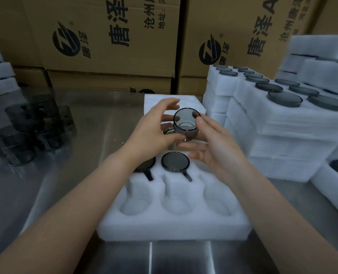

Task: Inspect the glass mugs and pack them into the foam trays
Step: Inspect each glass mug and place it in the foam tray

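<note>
A smoky grey glass mug (186,123) is held up above the far end of a white foam tray (174,224), its mouth tilted toward me. My left hand (154,129) grips its left side by the handle, and my right hand (213,145) supports its right side with the thumb on the rim. Two mugs sit in the tray's pockets: one packed mug (175,161) in the middle, another packed mug (145,165) partly hidden under my left wrist. The near row of three pockets holds nothing.
Several loose grey mugs (25,131) stand on the steel table at the left. Stacks of filled foam trays (279,119) rise at the right. Another foam piece (154,101) lies behind my hands. Printed cardboard boxes (108,36) wall off the back.
</note>
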`<action>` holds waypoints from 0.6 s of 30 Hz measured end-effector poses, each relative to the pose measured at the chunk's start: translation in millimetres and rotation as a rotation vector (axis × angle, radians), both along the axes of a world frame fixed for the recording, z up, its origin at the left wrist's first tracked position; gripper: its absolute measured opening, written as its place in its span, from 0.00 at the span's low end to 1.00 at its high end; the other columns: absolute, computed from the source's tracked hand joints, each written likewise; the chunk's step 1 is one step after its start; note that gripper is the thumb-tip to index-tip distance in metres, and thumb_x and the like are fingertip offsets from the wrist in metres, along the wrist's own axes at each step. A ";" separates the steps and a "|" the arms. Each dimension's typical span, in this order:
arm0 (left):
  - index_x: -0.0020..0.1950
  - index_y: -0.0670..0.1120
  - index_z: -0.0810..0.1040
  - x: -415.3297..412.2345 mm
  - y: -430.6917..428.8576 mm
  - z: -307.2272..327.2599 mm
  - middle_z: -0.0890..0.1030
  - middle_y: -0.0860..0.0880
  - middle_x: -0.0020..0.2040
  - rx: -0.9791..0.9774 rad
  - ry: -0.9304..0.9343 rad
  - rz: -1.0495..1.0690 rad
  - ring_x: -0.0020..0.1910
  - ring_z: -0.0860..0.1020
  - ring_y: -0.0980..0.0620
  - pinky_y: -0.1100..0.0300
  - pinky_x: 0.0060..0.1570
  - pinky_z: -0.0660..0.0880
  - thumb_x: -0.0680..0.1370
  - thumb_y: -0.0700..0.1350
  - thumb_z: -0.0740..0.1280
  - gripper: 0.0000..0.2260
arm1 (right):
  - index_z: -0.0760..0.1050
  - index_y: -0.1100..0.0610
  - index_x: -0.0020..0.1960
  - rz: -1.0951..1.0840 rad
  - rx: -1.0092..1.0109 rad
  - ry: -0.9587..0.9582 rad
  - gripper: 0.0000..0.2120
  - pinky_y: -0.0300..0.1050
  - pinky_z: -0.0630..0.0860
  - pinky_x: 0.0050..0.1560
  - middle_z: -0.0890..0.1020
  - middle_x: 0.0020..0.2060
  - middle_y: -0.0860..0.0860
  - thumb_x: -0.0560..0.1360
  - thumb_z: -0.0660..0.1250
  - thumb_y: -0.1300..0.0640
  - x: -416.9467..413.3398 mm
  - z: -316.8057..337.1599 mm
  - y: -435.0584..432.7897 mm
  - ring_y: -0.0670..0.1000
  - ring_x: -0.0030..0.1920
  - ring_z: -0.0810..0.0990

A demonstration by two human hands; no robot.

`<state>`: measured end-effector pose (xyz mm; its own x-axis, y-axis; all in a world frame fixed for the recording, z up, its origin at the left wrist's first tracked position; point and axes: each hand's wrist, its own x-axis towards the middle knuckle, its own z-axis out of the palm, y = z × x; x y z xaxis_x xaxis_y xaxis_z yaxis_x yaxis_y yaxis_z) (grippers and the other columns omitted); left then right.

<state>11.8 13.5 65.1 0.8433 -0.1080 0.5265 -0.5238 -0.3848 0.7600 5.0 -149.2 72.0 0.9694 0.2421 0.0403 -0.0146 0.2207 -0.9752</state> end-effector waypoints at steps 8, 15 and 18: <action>0.62 0.52 0.77 -2.2 1.8 1.7 0.82 0.54 0.56 -0.031 0.013 -0.064 0.56 0.80 0.59 0.64 0.58 0.75 0.66 0.32 0.77 0.29 | 0.74 0.53 0.51 -0.015 0.052 -0.027 0.10 0.42 0.75 0.26 0.85 0.44 0.57 0.81 0.62 0.46 5.5 -3.6 -1.6 0.60 0.38 0.85; 0.65 0.50 0.76 -11.5 -2.9 4.3 0.78 0.58 0.58 0.141 -0.106 -0.101 0.59 0.76 0.62 0.68 0.62 0.71 0.65 0.31 0.76 0.31 | 0.70 0.52 0.52 -0.156 -0.085 -0.091 0.21 0.39 0.70 0.21 0.83 0.45 0.58 0.69 0.73 0.40 6.0 -5.8 3.1 0.55 0.31 0.84; 0.64 0.52 0.76 -11.3 -3.7 3.4 0.77 0.60 0.57 0.131 -0.129 -0.090 0.57 0.76 0.65 0.71 0.59 0.70 0.65 0.32 0.77 0.31 | 0.66 0.50 0.53 -0.149 -0.135 -0.173 0.22 0.38 0.69 0.21 0.84 0.35 0.52 0.69 0.77 0.50 5.3 -7.6 5.3 0.51 0.28 0.80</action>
